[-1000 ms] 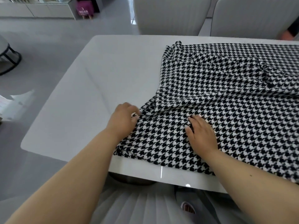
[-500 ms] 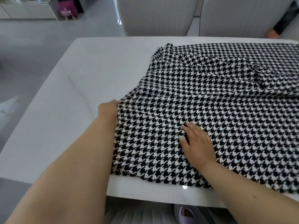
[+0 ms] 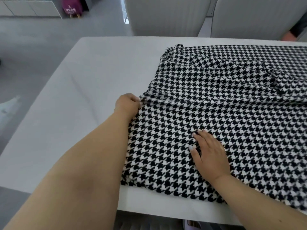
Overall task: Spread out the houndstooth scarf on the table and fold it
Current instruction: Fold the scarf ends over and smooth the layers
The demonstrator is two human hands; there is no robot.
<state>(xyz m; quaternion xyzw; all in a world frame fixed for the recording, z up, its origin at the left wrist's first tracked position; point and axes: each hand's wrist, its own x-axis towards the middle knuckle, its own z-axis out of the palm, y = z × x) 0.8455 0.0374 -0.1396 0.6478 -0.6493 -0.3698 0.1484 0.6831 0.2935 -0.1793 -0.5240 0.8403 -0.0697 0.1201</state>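
Head view: the houndstooth scarf (image 3: 216, 117) lies on the white table (image 3: 74, 105), covering its right part, with its near edge just inside the table's near edge. Folds and ridges rumple the scarf's far right area. The left hand (image 3: 127, 103) sits at the scarf's left edge, fingers curled and pinching a bunched fold of the cloth. The right hand (image 3: 210, 154) rests flat on the scarf nearer the table's near edge, fingers straight and close together. Two pale chairs (image 3: 166, 15) stand beyond the table's far edge.
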